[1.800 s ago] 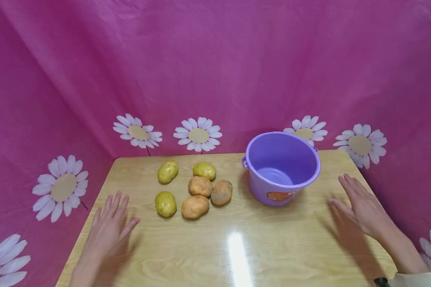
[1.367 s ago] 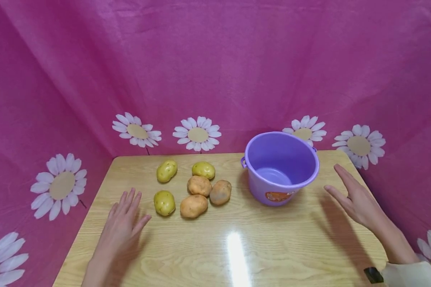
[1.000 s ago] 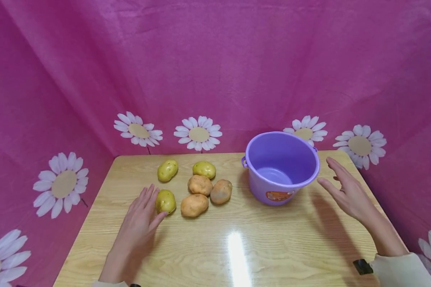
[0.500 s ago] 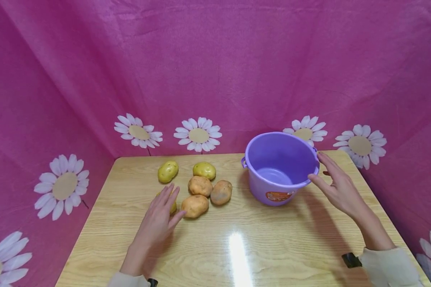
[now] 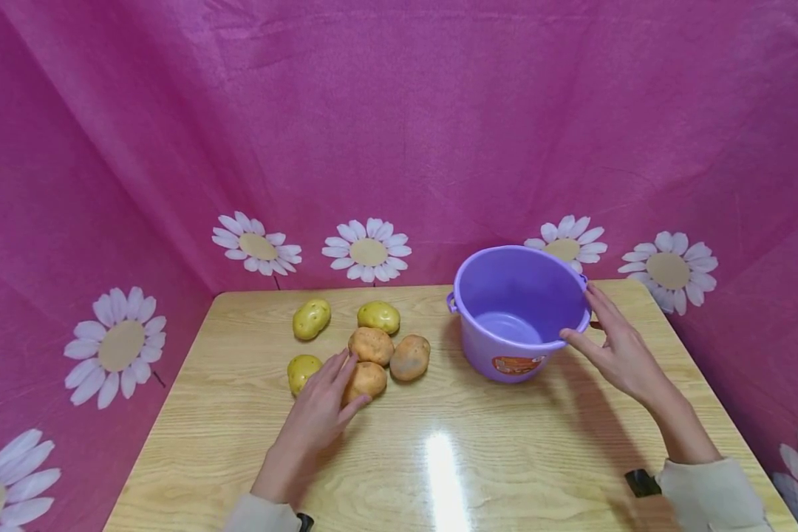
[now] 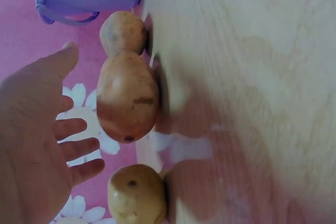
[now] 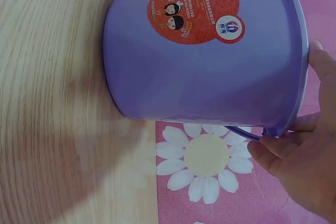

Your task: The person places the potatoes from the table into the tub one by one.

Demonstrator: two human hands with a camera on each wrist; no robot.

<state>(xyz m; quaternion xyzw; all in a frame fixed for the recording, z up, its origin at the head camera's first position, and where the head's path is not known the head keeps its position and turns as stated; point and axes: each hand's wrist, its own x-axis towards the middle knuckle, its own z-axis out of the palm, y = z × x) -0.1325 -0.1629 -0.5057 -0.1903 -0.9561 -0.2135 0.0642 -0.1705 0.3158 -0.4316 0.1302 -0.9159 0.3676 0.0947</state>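
Note:
My left hand (image 5: 319,406) is held over the potatoes with its fingers spread, and it holds nothing. It overlaps the front brown potato (image 5: 369,380) in the head view; a yellow potato (image 5: 302,371) shows just left of its fingers. In the left wrist view its fingers (image 6: 79,149) are apart from the brown potato (image 6: 127,98) beside them. My right hand (image 5: 628,358) grips the right side of the purple bucket (image 5: 482,347), thumb at the rim. In the right wrist view, bent fingers lie by the handle joint of the bucket (image 7: 210,72).
Two more brown potatoes touch or sit close, one behind (image 5: 371,344) and one right (image 5: 410,358). Yellow potatoes stand farther back, left (image 5: 311,319) and middle (image 5: 379,316). Pink cloth (image 5: 399,133) with daisies encloses the wooden table (image 5: 505,458) on three sides.
My left hand has moved right, from the table's left side, past the front yellow potato to the front brown one. My right hand has moved left onto the bucket's rim. Potatoes and bucket stay put.

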